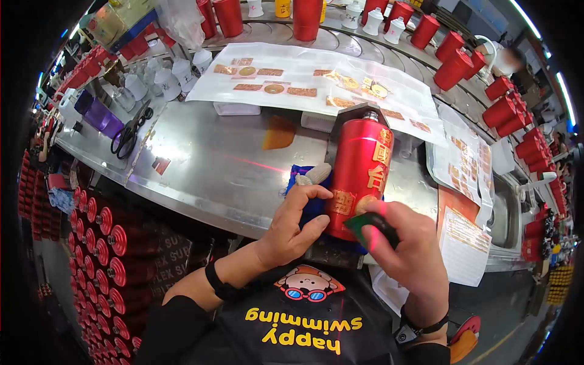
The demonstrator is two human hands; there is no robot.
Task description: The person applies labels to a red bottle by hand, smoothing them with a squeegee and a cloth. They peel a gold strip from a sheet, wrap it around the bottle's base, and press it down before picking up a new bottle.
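Note:
A red bottle (359, 164) with raised gold characters lies in front of me, its silver neck pointing away. A gold label (344, 202) sits on its lower left side. My left hand (293, 226) is at that side, thumb and forefinger apart, the fingertips at the bottle's edge by the label. In my right hand (409, 246) is a scraper (382, 229) with a dark handle and green blade, held against the bottle's lower end. Under and beside the bottle is a blue cloth (311, 204), with a whitish rolled piece (315, 174) on it.
White sheets of gold labels (286, 76) lie across the metal bench (207, 176). Scissors (131, 131) and a purple bottle (100, 115) are at left. Red bottles (453, 67) line the conveyor behind. Stacked red bottles (100, 261) stand lower left; a sink (506, 213) is at right.

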